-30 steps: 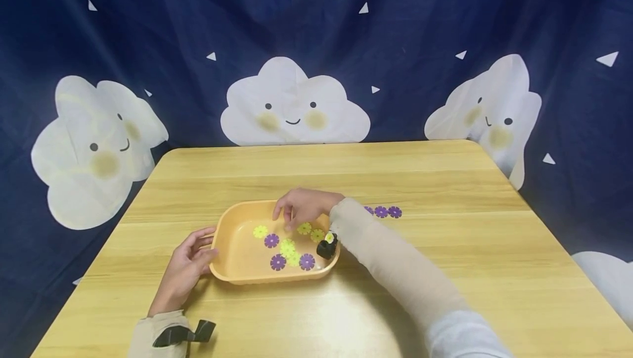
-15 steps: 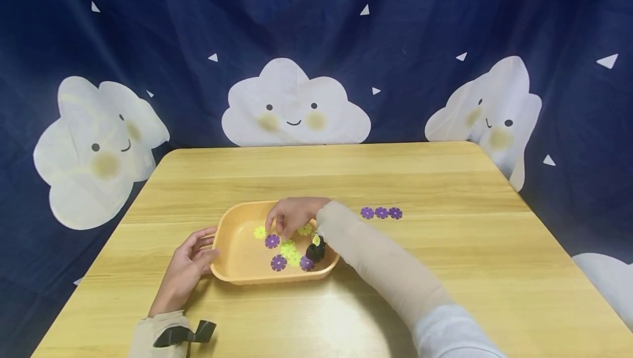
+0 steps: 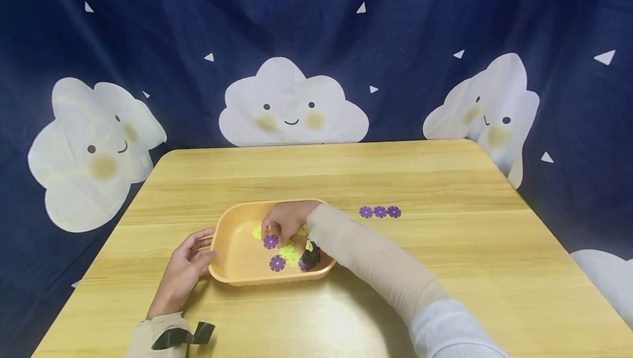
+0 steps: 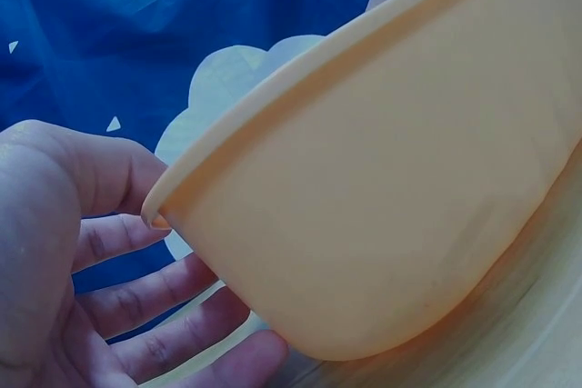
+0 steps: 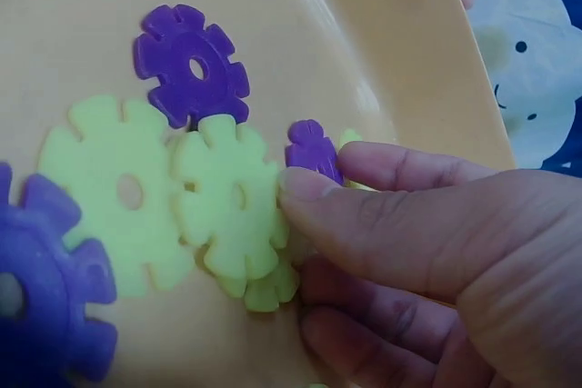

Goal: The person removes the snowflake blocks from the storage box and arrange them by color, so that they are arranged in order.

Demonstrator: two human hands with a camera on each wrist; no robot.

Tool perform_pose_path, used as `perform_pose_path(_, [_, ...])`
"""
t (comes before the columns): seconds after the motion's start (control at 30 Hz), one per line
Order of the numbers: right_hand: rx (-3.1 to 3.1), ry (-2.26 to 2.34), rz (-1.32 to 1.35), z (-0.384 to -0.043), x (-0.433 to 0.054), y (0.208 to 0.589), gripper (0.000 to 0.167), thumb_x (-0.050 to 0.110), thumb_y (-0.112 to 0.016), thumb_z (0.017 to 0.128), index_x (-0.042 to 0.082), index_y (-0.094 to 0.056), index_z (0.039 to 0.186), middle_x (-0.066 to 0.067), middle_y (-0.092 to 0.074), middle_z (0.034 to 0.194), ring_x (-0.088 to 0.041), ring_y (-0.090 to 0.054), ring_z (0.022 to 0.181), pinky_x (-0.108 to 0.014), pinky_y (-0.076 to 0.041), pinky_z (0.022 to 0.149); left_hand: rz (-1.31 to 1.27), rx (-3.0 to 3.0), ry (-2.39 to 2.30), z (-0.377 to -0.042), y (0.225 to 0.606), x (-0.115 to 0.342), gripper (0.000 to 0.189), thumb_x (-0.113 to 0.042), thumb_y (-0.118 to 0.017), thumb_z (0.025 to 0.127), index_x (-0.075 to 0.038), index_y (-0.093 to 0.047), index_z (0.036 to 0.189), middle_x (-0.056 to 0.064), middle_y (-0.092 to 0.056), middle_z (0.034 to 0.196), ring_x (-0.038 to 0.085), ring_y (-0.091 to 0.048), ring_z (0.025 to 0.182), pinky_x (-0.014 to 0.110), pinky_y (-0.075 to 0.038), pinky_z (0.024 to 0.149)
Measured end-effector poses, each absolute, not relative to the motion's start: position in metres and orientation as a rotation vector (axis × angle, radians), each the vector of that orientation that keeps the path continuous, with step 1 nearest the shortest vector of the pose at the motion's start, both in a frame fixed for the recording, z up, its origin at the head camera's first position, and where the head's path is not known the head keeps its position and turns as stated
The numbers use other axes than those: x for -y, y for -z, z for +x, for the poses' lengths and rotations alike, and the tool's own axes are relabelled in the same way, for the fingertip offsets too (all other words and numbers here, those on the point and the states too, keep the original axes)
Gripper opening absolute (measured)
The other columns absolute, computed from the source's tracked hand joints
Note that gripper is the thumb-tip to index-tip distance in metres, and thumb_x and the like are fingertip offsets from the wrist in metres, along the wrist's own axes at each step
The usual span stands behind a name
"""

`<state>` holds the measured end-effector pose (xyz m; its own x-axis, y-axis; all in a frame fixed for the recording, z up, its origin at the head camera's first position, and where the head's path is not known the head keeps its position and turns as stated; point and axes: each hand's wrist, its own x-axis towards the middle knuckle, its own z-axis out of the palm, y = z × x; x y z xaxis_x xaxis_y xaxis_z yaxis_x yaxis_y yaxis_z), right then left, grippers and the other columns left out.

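On the tray's left end (image 3: 223,278) my left hand (image 3: 180,275) holds the rim, thumb over the edge and fingers spread against the outer wall. My right hand (image 3: 289,218) is down inside the orange plastic tray (image 5: 400,6). Its thumb and index finger are at a purple snowflake building disc (image 3: 270,241), partly hidden behind the thumb in the right wrist view; a firm pinch is not seen. Yellow snowflake discs (image 5: 232,197) overlap beside the thumb. Another purple disc (image 3: 277,263) lies nearer the tray's front wall.
Three purple discs (image 3: 380,212) lie in a row on the wooden table (image 3: 445,237), right of the tray. A black strap (image 3: 311,253) at my right wrist covers part of a purple disc. A dark blue curtain (image 3: 316,17) with clouds hangs behind the table.
My right hand has moved left and lower into the tray, from above its back part to the purple disc. The left hand stays on the rim.
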<state>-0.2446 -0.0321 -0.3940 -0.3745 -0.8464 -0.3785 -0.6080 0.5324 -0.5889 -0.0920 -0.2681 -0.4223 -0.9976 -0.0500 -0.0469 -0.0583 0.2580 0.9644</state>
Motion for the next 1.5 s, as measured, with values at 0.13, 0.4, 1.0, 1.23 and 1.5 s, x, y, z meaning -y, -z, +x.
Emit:
perform_pose_path(0.13, [-2.140,0.424,-1.178,-0.244,0.033,0.394,0.031,0.007,-0.077,0.082,0.020,-0.069,0.109,0.006,-0.062,0.093,-0.007,-0.057,0.088,-0.018,-0.048,0.079,-0.095,-2.482,-1.922,-0.092,0.423,0.268,0.049,-0.008,-0.058,0.097,-0.002,-0.038,0.142,0.023,-0.047,0.130,0.009,-0.061,0.099,0.035,-0.059,0.070])
perform_pose_path(0.4, [-2.090,0.497,-1.104,-0.241,0.034,0.392,0.026,-0.002,-0.078,0.078,0.014,-0.066,0.095,0.003,-0.062,0.092,-0.008,-0.057,0.086,-0.016,-0.050,0.076,-0.107,-2.487,-1.918,-0.092,0.424,0.268,0.049,-0.007,-0.058,0.097,-0.002,-0.039,0.141,0.023,-0.047,0.130,0.009,-0.061,0.099,0.035,-0.059,0.069])
perform_pose_path(1.0, [-2.054,0.631,-1.047,-0.242,0.028,0.390,0.020,-0.006,-0.064,0.089,0.010,-0.058,0.099,-0.002,-0.065,0.085,-0.012,-0.058,0.066,-0.020,-0.051,0.057,-0.104,-2.480,-1.919,-0.092,0.423,0.268,0.049,-0.006,-0.057,0.097,-0.001,-0.038,0.141,0.023,-0.047,0.130,0.010,-0.061,0.099,0.035,-0.060,0.070])
perform_pose_path(1.23, [-2.104,0.602,-1.122,-0.246,0.021,0.382,0.023,-0.002,-0.065,0.089,0.009,-0.065,0.109,-0.003,-0.066,0.083,-0.016,-0.066,0.071,-0.025,-0.057,0.067,-0.096,-2.488,-1.923,-0.093,0.424,0.268,0.048,-0.007,-0.058,0.097,-0.001,-0.039,0.141,0.023,-0.047,0.129,0.010,-0.061,0.098,0.035,-0.060,0.068])
perform_pose_path(1.5, [-2.124,0.631,-1.169,-0.248,0.011,0.375,0.030,-0.003,-0.065,0.088,0.006,-0.064,0.117,0.000,-0.065,0.084,-0.014,-0.065,0.073,-0.021,-0.055,0.069,-0.104,-2.476,-1.930,-0.093,0.424,0.268,0.048,-0.007,-0.058,0.097,-0.002,-0.038,0.141,0.022,-0.047,0.129,0.011,-0.061,0.098,0.035,-0.060,0.068])
